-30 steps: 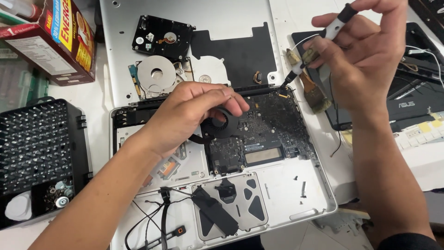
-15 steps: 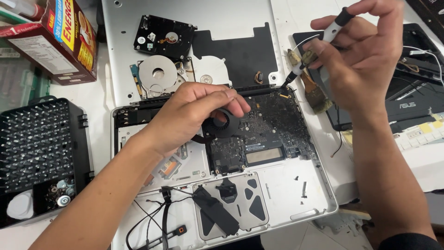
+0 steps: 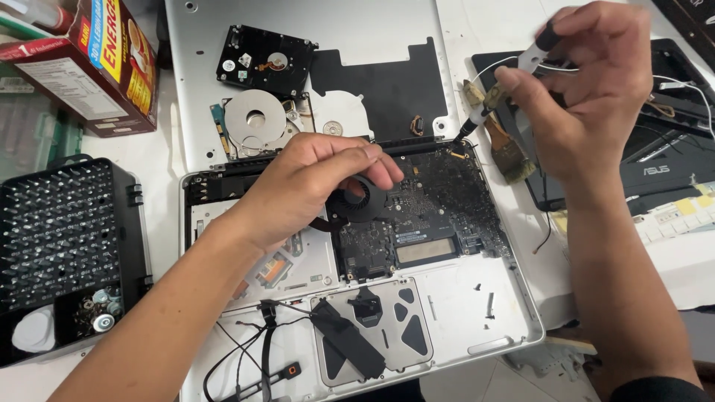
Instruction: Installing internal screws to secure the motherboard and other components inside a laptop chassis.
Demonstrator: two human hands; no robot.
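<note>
An opened silver laptop body (image 3: 514, 320) lies in front of me with its dark circuit board (image 3: 432, 216) exposed. My left hand (image 3: 313, 182) rests on the board, fingers bent over the round black fan (image 3: 359, 202). My right hand (image 3: 588, 89) is raised at the upper right and grips a thin screwdriver (image 3: 506, 82) with a white and black handle. Its dark tip points down at the board's top right corner, next to the hinge bar (image 3: 417, 143).
The silver bottom cover (image 3: 372, 30) lies behind, carrying an opened hard drive (image 3: 264, 59) and loose platters (image 3: 255, 119). A black bit case (image 3: 59, 238) sits left, a red carton (image 3: 89, 59) top left. A brush (image 3: 503, 145) and a black laptop (image 3: 663, 164) lie right.
My right hand has kept its grip on the screwdriver and shifted only slightly. My left hand stays on the fan.
</note>
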